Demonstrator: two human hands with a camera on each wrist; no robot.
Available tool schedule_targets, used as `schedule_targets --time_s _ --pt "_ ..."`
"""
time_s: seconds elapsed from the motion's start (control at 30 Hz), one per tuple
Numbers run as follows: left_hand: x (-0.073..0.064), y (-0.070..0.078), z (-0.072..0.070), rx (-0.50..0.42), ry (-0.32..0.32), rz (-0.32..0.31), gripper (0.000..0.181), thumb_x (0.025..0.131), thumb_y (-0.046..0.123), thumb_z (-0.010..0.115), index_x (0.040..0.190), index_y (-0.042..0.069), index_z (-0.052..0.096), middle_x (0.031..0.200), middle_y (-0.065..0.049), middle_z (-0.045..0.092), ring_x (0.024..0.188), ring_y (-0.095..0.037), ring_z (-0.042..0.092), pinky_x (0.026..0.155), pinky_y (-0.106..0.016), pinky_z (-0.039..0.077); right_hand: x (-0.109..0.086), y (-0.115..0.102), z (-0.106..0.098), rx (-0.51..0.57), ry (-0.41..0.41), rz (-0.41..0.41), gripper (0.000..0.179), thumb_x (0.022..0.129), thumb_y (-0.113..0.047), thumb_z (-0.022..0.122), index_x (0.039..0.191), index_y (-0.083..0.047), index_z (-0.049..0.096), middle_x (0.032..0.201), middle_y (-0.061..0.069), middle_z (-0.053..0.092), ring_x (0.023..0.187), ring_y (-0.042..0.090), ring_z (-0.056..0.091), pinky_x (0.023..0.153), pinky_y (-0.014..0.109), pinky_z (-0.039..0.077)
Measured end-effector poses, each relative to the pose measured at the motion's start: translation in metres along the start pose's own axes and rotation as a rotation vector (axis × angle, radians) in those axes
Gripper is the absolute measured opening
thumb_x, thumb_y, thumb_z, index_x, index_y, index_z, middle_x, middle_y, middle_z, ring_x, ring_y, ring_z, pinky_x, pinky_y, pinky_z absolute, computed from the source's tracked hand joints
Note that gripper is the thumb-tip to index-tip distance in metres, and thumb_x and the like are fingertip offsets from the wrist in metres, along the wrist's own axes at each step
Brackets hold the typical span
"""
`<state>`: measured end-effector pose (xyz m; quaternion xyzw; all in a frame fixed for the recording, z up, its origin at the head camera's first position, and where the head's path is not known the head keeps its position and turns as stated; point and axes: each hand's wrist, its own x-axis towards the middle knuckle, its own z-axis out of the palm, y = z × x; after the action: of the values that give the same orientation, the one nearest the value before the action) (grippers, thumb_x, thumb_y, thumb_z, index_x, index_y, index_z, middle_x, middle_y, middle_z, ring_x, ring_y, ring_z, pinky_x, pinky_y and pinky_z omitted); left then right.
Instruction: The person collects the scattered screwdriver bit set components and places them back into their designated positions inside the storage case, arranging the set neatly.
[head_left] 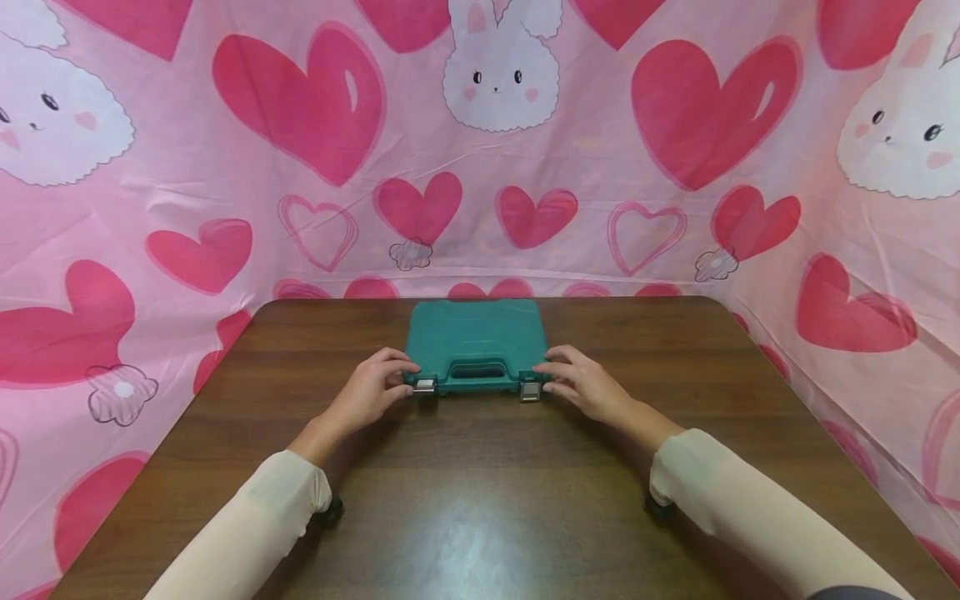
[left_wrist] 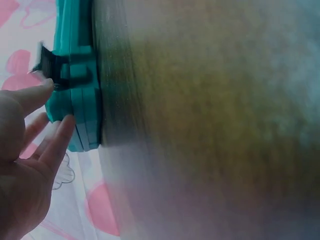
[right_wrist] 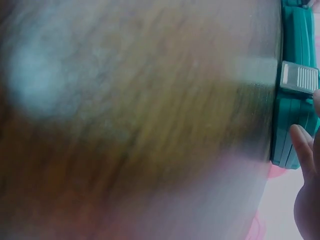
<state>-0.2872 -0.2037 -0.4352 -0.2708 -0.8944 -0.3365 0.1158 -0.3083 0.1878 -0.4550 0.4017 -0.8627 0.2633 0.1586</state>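
A teal plastic case (head_left: pixel 476 329) lies flat on the wooden table, its handle (head_left: pixel 477 369) facing me. Beside its front left corner, my left hand (head_left: pixel 372 385) touches the case with loosely extended fingers. In the left wrist view that hand's thumb (left_wrist: pixel 42 92) touches the left latch (left_wrist: pixel 50 65), which stands out from the case. My right hand (head_left: pixel 588 385) is at the front right corner, its fingers resting against the case. Near its thumb, the silvery ridged right latch (right_wrist: pixel 300 78) lies across the front side. Only part of the right hand shows in the right wrist view.
The brown wooden table (head_left: pixel 480 492) stretches from the case toward me and to both sides. A pink cloth (head_left: pixel 480 167) with hearts and rabbits hangs behind the table's far edge and along both sides. Dark objects (head_left: pixel 328 512) sit under the sleeve cuffs.
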Motion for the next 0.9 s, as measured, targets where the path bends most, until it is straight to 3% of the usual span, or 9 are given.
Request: schedule_targets --time_s 0.27,0.6,0.9 --pt "0.0 0.001 0.0 0.012 -0.007 -0.004 0.033 0.08 0.004 0.079 0.112 0.004 0.072 0.113 -0.009 0.059 0.087 -0.022 0.064 0.079 -0.039 0.055 0.001 -0.001 0.0 -0.007 0.0 0.01 0.034 0.087 -0.016 0.074 0.12 -0.014 0.07 0.122 0.012 0.056 0.106 0.024 0.057 0.086 0.041 0.052" --pt "0.005 0.008 0.004 0.224 -0.016 -0.004 0.036 0.08 0.022 0.082 0.114 0.011 0.073 0.114 -0.006 0.06 0.1 -0.023 0.049 0.083 -0.039 0.046 0.008 -0.007 0.004 -0.165 -0.008 0.017 0.044 0.085 -0.032 0.076 0.125 -0.017 0.066 0.124 0.009 0.057 0.113 0.026 0.048 0.095 0.046 0.042" --pt "0.009 0.01 0.011 0.196 -0.019 0.018 0.043 0.08 0.026 0.082 0.119 0.013 0.07 0.132 -0.011 0.056 0.125 -0.031 0.044 0.1 -0.051 0.039 0.012 -0.007 0.01 -0.157 -0.031 0.018 0.052 0.086 -0.035 0.075 0.133 -0.018 0.061 0.139 0.012 0.05 0.129 0.031 0.041 0.104 0.054 0.034"
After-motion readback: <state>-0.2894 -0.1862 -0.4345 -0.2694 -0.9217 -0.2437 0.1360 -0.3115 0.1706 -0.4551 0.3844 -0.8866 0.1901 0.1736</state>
